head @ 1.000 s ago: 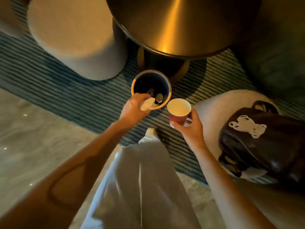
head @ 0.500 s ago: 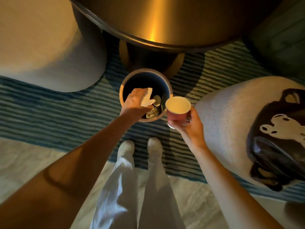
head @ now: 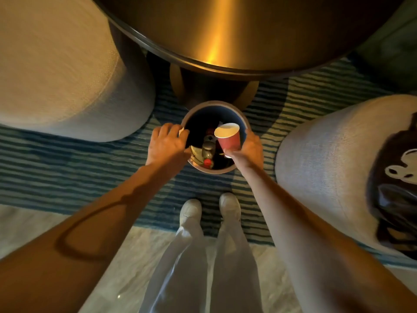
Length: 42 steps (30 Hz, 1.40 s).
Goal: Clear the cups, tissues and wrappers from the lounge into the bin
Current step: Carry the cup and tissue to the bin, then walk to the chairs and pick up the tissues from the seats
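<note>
1. The right hand point(head: 247, 150) grasps a red paper cup point(head: 228, 137), tilted over the bin's point(head: 244, 123) open mouth.
2. Left of that grip, the left hand point(head: 167, 145) curls at the bin's rim; a white scrap point(head: 181, 131) peeks between its fingers.
3. Below the cup, a bottle point(head: 207, 152) and other rubbish lie inside the bin.
4. Beyond stands a round table point(head: 225, 30).
</note>
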Each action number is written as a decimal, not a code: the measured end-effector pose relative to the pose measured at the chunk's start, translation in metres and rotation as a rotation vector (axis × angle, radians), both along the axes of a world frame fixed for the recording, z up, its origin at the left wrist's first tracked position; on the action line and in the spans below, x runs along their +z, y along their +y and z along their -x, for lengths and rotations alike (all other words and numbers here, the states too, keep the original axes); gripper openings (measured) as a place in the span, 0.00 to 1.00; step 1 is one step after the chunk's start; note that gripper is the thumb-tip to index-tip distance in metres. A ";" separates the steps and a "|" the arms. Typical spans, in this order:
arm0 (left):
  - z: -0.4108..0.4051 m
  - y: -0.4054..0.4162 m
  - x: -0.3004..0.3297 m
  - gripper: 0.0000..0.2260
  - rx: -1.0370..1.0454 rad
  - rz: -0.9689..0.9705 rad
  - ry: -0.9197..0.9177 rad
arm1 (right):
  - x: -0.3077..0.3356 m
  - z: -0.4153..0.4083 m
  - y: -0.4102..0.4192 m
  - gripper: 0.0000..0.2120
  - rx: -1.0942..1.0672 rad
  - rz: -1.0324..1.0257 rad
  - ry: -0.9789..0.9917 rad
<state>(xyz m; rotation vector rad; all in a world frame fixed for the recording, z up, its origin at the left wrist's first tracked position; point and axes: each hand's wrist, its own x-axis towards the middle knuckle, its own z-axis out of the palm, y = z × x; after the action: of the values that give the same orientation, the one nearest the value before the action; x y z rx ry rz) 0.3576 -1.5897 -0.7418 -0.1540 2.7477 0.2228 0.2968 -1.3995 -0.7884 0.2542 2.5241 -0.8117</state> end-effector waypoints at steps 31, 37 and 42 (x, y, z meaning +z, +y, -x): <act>-0.060 0.269 0.358 0.21 -0.654 -0.049 0.329 | 0.396 -0.232 0.271 0.19 -0.321 -0.253 0.493; -0.111 0.429 0.417 0.19 -0.847 -0.169 0.461 | 0.441 -0.298 0.397 0.20 -0.405 -0.382 0.566; -0.159 0.547 0.457 0.18 -0.972 -0.282 0.546 | 0.485 -0.352 0.502 0.19 -0.468 -0.445 0.625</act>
<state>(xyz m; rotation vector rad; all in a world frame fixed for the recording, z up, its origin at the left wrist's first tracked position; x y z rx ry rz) 0.5165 -1.0429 -0.2844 1.4575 2.8672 0.4020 0.6483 -0.8977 -0.3033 0.8824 3.2901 -0.5235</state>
